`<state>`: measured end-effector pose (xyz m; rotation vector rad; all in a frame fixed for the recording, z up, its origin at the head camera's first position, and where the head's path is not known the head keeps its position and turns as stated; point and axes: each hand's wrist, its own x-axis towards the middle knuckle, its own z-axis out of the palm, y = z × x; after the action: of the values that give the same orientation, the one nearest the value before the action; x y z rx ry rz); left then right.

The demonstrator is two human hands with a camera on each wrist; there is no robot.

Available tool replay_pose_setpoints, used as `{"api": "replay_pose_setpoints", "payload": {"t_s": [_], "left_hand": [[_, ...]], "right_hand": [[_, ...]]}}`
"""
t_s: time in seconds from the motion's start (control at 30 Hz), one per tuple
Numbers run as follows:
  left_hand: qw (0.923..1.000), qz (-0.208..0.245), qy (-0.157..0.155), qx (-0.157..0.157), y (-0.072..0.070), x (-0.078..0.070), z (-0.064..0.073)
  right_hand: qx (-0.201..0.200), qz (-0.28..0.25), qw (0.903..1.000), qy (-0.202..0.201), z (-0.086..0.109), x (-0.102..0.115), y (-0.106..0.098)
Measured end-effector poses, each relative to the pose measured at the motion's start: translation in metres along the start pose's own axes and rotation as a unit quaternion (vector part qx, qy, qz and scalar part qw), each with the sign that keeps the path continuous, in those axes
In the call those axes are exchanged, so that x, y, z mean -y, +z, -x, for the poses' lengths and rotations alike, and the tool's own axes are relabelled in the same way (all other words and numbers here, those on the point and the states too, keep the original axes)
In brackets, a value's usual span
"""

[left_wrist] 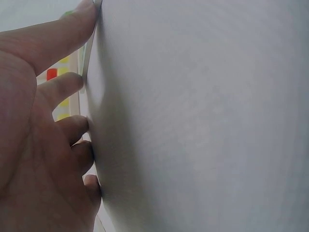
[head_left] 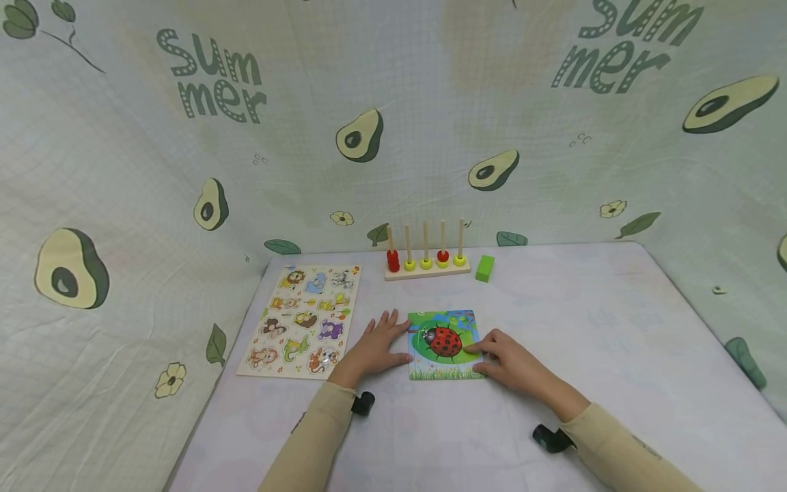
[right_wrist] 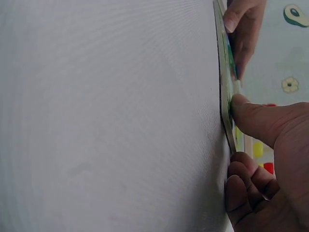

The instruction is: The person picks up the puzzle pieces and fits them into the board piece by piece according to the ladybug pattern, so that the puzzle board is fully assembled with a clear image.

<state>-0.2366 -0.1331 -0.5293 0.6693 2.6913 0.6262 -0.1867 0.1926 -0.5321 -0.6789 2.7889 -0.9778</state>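
A square ladybug puzzle board lies flat on the table, its red spotted ladybug on a green leaf. At the board's left edge is my left hand, fingers spread, thumb touching the lower left side. My right hand reaches in from the right; its index finger rests on the picture beside the ladybug and its thumb on the right edge. From the right wrist, the thumb presses on the thin board, while the other fingers bend down against the table.
Left of my hands lies an animal peg puzzle. Behind the board stands a wooden stacking abacus with red and yellow beads on upright pegs. A green block sits to its right. Patterned cloth hangs around the table.
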Motion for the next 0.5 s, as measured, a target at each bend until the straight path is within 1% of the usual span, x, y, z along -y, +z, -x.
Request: {"api": "replay_pose_setpoints", "payload": {"t_s": [0.13,0.3,0.5], "left_hand": [[1.0000,-0.002,-0.002,0.001,0.001,0.000,-0.001],[1.0000,0.003,-0.002,0.000,0.001,0.002,0.000],[0.9999,-0.001,-0.007,-0.011,0.003,0.004,0.005]], "right_hand": [[0.001,-0.004,1.0000,0.004,0.002,0.001,-0.002],[-0.012,-0.007,0.9998,0.010,0.004,0.002,-0.005],[-0.038,0.019,0.9989,0.018,0.012,-0.006,-0.012]]}}
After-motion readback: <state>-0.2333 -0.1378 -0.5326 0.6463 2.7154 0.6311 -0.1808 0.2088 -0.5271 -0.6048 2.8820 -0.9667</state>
